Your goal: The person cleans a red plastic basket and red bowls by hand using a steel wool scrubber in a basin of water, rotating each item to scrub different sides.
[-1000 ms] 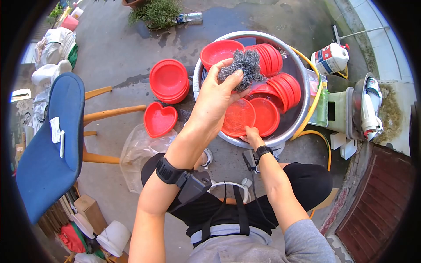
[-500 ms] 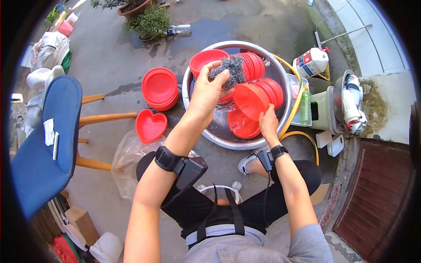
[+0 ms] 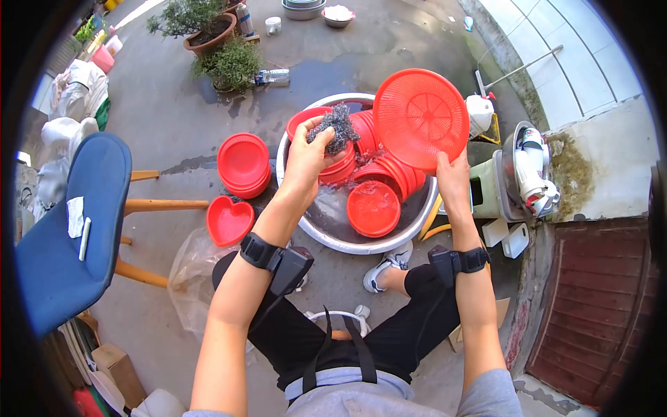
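Observation:
My left hand [image 3: 304, 158] grips a grey steel wool scrubber [image 3: 335, 130] over the left side of a large metal basin [image 3: 332, 241]. In my right hand [image 3: 454, 182] is a round red plastic basket [image 3: 422, 118], held by its lower rim and tilted up above the basin's right side. Its face has a ribbed, radiating pattern. A red bowl [image 3: 373, 210] rests in the basin water near the front. Behind it lie stacked red bowls [image 3: 394, 174], partly overlapped. The scrubber and the basket are apart.
Stacked red bowls [image 3: 243, 161] and a heart-shaped red dish [image 3: 230, 221] sit on the ground left of the basin. A blue chair [image 3: 76, 222] stands farther left. On the right are a yellow hose [image 3: 432, 221] and a tub of bottles [image 3: 529, 170]. Potted plants [image 3: 226, 66] stand ahead.
My right hand has lifted the red basket up and to the right, out of the basin. My left hand still holds the scrubber, slightly left and lower in view. The view has shifted.

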A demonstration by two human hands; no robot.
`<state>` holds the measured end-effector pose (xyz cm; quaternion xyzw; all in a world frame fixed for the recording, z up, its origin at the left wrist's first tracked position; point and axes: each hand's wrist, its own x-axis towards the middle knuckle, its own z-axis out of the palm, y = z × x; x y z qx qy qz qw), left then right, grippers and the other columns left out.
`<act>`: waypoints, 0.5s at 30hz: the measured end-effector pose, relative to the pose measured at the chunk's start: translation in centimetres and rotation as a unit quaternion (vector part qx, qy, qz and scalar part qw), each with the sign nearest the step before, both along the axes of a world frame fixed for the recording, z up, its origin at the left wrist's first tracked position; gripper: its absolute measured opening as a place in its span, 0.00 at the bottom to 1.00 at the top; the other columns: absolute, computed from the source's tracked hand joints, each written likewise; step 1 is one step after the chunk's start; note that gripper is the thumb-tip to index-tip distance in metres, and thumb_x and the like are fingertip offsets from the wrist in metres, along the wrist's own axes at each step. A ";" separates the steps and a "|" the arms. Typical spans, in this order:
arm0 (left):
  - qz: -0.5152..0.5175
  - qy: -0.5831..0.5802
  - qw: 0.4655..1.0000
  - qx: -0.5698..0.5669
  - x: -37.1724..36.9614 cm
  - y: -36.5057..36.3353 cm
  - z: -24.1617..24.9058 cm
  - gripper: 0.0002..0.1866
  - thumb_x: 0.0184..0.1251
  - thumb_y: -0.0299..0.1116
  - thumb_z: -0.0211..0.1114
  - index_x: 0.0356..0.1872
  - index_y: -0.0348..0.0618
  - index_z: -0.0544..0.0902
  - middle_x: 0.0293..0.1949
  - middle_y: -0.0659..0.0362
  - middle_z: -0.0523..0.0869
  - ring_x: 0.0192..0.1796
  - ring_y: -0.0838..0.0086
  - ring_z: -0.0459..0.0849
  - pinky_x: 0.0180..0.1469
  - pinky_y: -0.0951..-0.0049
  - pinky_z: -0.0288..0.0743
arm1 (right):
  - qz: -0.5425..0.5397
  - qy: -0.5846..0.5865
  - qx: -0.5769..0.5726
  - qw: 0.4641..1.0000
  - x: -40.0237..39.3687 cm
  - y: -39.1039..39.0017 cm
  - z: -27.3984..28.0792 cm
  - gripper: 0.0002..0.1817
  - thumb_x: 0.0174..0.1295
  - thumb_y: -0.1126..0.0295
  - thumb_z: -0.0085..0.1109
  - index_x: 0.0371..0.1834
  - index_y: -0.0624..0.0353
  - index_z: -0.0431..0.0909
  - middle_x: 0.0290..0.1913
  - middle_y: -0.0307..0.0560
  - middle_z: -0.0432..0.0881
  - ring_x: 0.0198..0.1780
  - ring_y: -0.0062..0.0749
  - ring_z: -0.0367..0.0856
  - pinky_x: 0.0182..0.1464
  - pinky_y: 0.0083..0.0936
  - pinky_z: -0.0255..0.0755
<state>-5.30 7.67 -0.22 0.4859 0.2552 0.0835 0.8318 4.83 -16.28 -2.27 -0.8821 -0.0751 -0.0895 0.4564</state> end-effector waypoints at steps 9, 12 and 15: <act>0.002 -0.028 0.999 0.036 0.4 0.6 -0.4 0.20 0.75 0.27 0.51 0.66 0.50 0.71 0.57 0.58 0.76 0.53 0.76 0.79 0.51 0.70 0.83 | 0.081 0.185 0.250 0.947 -1.7 2.5 1.9 0.19 0.63 0.76 0.46 0.59 0.65 0.71 0.51 0.48 0.82 0.47 0.33 0.84 0.47 0.29 0.81; 0.015 -0.011 0.999 0.044 0.9 0.9 -0.6 0.20 0.74 0.31 0.55 0.65 0.46 0.71 0.56 0.58 0.77 0.52 0.77 0.80 0.49 0.72 0.83 | 0.111 0.218 0.241 0.939 -2.1 2.7 2.5 0.21 0.62 0.76 0.48 0.59 0.67 0.71 0.52 0.49 0.82 0.50 0.33 0.83 0.53 0.28 0.76; 0.008 -0.009 0.994 0.104 1.3 1.0 -0.8 0.24 0.70 0.35 0.62 0.65 0.42 0.71 0.53 0.57 0.80 0.49 0.77 0.82 0.47 0.73 0.82 | 0.145 0.176 0.150 0.962 -2.1 2.3 2.2 0.20 0.62 0.75 0.49 0.57 0.68 0.73 0.49 0.51 0.84 0.49 0.35 0.83 0.53 0.29 0.75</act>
